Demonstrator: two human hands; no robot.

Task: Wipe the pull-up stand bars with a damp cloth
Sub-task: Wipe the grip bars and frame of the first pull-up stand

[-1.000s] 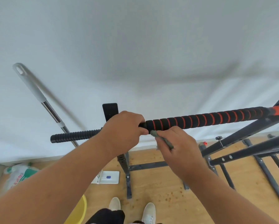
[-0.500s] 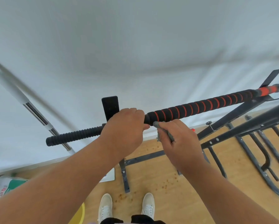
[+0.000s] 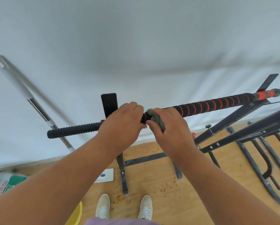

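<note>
A person stands at a pull-up stand, both hands up on its top bar (image 3: pixel 209 105), which runs from left to right across the view. The bar's padding is black with orange spiral stripes on the right stretch, and a ribbed black grip (image 3: pixel 74 131) forms its left end. The left hand (image 3: pixel 121 125) is wrapped over the bar just left of centre, fingers curled round it and gripping it. The right hand (image 3: pixel 171 127) sits just beside it, touching the bar, and holds a bunched grey-green cloth (image 3: pixel 156 118) pressed against the padding; its fingers curl over the bar and the thumb pins the cloth from below. The two hands nearly touch.

A black plate (image 3: pixel 109 103) rises behind the left hand. Dark metal frame rails (image 3: pixel 233 135) slant down to the right toward the wooden floor (image 3: pixel 152 176), where small brown specks are scattered. A mop handle (image 3: pixel 27 98), white and chrome, leans against the white wall (image 3: pixel 136 38) on the left. Near the bottom are two white shoes (image 3: pixel 102 207), a yellow rim (image 3: pixel 77 213) and a printed bag (image 3: pixel 4 184) at far left.
</note>
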